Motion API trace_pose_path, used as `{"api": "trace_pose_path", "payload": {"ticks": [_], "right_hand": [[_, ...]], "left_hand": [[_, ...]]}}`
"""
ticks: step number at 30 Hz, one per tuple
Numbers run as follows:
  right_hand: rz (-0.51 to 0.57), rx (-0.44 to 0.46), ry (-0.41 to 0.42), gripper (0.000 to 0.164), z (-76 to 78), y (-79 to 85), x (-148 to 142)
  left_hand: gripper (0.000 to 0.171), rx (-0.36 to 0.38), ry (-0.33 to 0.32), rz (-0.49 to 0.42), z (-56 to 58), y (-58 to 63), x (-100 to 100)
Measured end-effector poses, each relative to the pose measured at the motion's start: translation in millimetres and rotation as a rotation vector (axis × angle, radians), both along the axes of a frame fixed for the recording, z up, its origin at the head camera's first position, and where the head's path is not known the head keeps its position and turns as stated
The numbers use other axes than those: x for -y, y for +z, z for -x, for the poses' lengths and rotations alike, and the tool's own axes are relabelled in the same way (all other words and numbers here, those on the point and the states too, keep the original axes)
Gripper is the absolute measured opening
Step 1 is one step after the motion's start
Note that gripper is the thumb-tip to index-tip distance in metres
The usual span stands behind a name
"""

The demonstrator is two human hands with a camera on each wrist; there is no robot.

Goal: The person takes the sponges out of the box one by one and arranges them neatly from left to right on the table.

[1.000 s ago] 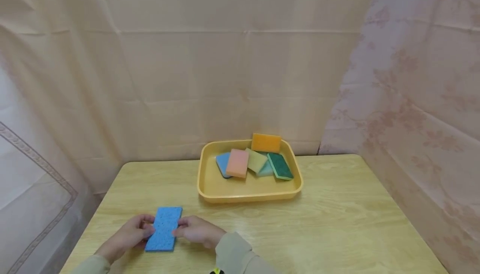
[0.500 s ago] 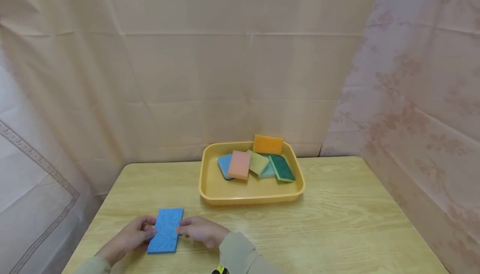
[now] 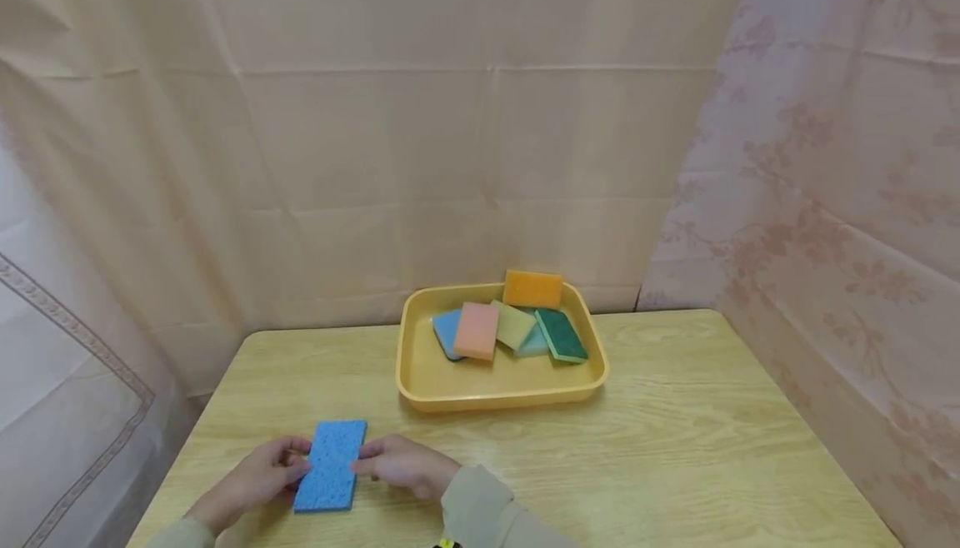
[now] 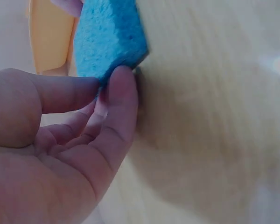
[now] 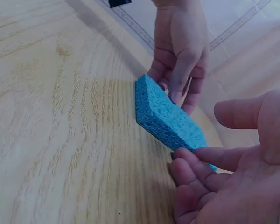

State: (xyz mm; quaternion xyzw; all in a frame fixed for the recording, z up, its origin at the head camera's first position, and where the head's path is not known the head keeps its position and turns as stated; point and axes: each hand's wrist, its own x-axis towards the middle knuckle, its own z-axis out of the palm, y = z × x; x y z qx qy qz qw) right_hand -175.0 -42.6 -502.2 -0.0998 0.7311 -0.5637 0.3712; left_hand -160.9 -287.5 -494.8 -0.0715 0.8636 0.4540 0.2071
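A thin blue sponge with a pitted surface and a narrower waist is held at the front left of the table. My left hand pinches its left edge between thumb and fingers, plain in the left wrist view. At the opposite edge is my right hand. In the right wrist view its curled fingers hold the edge of the sponge, while its thumb appears raised off it. The sponge looks tilted there, with a dark shadow beneath.
Behind the hands stands a yellow tray holding several sponges: a pink one, a green one, and an orange one leaning on the back rim, among others. Curtains hang behind the wooden table.
Both hands keep their places on the blue sponge, with hardly any motion. The whole head view shifts slightly between frames, and the tray's contents look the same.
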Motion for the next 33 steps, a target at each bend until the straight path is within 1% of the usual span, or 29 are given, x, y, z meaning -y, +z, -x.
{"api": "trace_pose_path", "payload": {"ticks": [2, 4, 6, 7, 10, 13, 16, 20, 23, 26, 30, 33], "right_hand": [[0.002, -0.019, 0.015, 0.040, -1.3, 2.0, -2.7], [0.002, -0.031, 0.034, 0.042, -1.2, 6.1, -7.4], [0.001, -0.040, 0.047, 0.045, 0.0, 12.0, -12.8], [0.002, -0.043, 0.052, 0.047, 0.7, 14.7, -15.9], [0.011, -0.051, 0.048, 0.051, 2.1, 23.1, -25.5], [0.042, -0.065, 0.030, 0.052, 4.3, 30.0, -34.5], [0.081, -0.094, -0.010, 0.049, 7.0, 36.6, -42.5], [0.102, -0.129, -0.098, 0.038, 14.0, 46.2, -52.7], [0.106, -0.140, -0.170, 0.031, 23.1, 54.1, -60.4], [0.120, -0.144, -0.218, 0.031, 34.5, 61.2, -69.9], [0.129, -0.142, -0.258, 0.032, 52.2, 70.1, -85.3], [0.105, -0.165, -0.284, 0.030, 65.5, 74.7, -97.3]], "left_hand": [[0.031, -0.019, -0.033, 0.005, 1.7, 4.5, 0.6], [0.031, -0.042, -0.067, 0.026, 6.2, 11.4, 0.2], [0.031, -0.056, -0.072, 0.055, 11.8, 19.6, -3.0], [0.032, -0.070, -0.087, 0.065, 13.9, 23.3, -4.7], [0.032, -0.108, -0.114, 0.097, 19.1, 33.6, -12.4], [0.032, -0.141, -0.153, 0.099, 22.2, 43.9, -23.0], [0.033, -0.159, -0.186, 0.087, 27.3, 54.1, -36.4], [0.031, -0.186, -0.235, 0.047, 35.1, 68.6, -56.5], [0.031, -0.203, -0.278, 0.011, 40.6, 79.4, -71.9], [0.033, -0.207, -0.315, -0.019, 47.2, 88.5, -86.1], [0.033, -0.192, -0.324, -0.057, 58.5, 95.4, -104.1], [0.033, -0.186, -0.332, -0.107, 68.0, 98.1, -116.6]]}}
